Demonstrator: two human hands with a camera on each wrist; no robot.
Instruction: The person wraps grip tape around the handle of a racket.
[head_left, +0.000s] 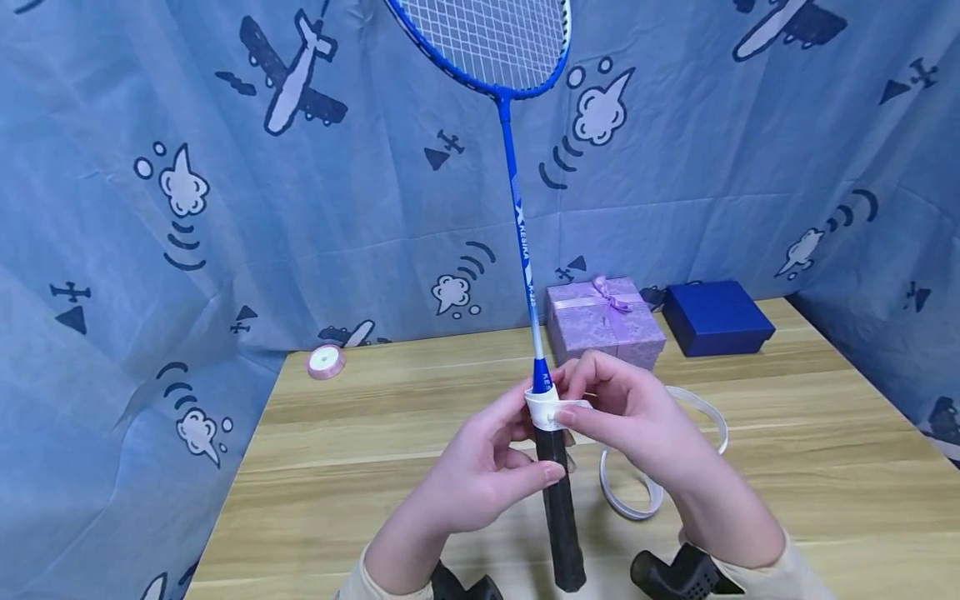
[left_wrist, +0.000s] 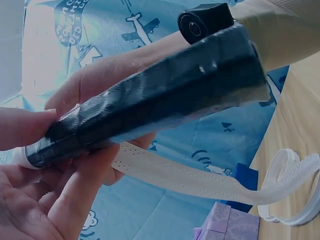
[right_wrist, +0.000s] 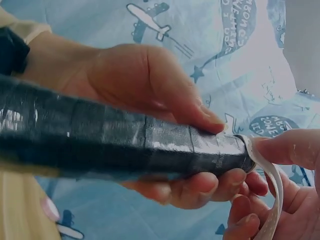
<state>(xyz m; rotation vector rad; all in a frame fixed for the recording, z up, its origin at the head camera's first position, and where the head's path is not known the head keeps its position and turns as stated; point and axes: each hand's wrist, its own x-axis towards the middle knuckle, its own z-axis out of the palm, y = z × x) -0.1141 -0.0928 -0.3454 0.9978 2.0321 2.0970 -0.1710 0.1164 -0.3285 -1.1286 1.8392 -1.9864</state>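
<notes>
A blue badminton racket stands nearly upright in the head view, its black handle pointing down. White perforated grip tape is wound round the top of the handle, just under the blue cone. My left hand grips the handle below the tape, thumb across its front. With thumb and fingers, my right hand pinches the tape at the wound part. In the left wrist view the loose tape runs off behind the handle. The right wrist view shows the tape hanging from the handle's end beside my right thumb.
Loose tape coils lie on the wooden table behind my right hand. Further back are a lilac gift box with a bow and a blue box. A pink ribbon roll lies at the back left, before a blue patterned curtain.
</notes>
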